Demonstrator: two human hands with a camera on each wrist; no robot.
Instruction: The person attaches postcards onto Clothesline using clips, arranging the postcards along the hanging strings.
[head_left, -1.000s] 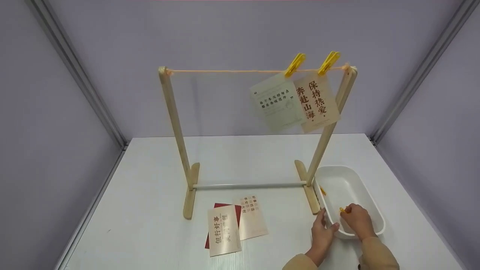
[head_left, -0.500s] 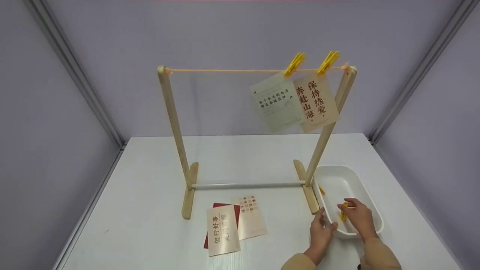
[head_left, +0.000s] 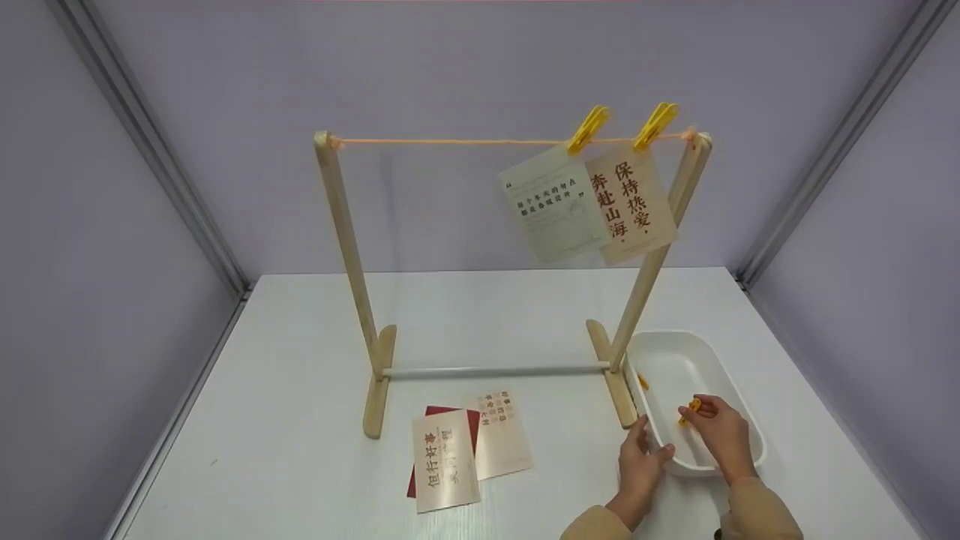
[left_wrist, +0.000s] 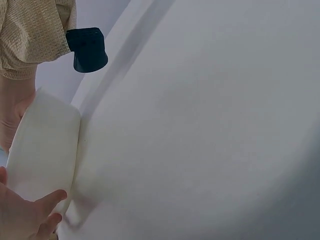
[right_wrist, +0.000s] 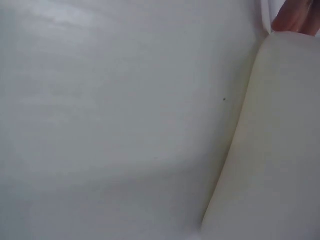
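A small yellow clothespin is pinched between the thumb and fingers of my right hand, over the inside of a white plastic bin. My left hand holds the bin's near left corner, thumb at the rim and fingers against the outer wall. In the left wrist view, fingertips touch the outer wall. Another clothespin lies in the bin by its left side. The right wrist view shows the bin's outer wall and part of a hand, but no clothespin.
Left of the bin stands a wooden frame with an orange cord. Two yellow clothespins hold a pale green card and a pink card on it. Several cards lie on the white table, overlapping.
My right hand has raised the clothespin from the bin's floor and turned it between its fingers. The left hand keeps its place at the corner. The hanging cards stay where they were.
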